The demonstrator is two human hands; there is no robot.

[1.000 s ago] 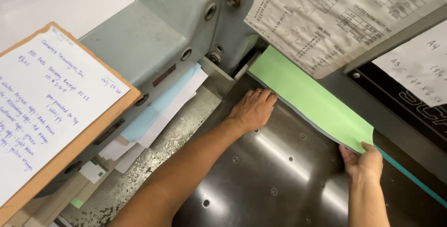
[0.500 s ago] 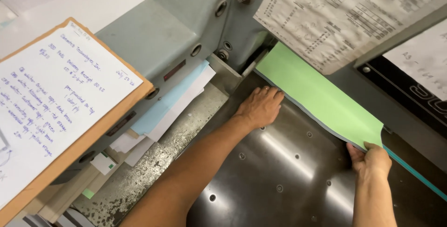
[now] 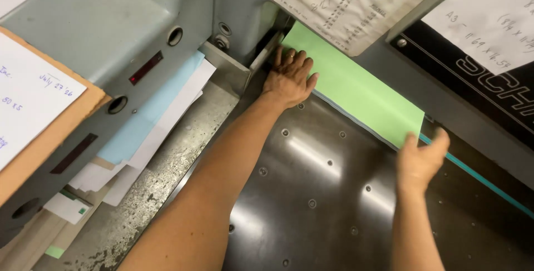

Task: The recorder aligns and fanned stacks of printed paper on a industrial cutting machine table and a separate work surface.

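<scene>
A dark steel cutter bed [image 3: 311,193] dotted with small air holes runs under a grey-green machine housing [image 3: 105,21]. The green paper stack [image 3: 356,90] already lies on the bed, its far edge tucked beneath the machine; squaring looks unfinished. Its long axis runs diagonally, upper left to lower right. The left hand [image 3: 289,79] presses flat, fingers together, on the stack's left end; the right hand [image 3: 420,157] pinches its near right corner.

A grey-green machine body [image 3: 105,21] stands over a dark, glossy steel table [image 3: 311,204] catching overhead glare.
</scene>
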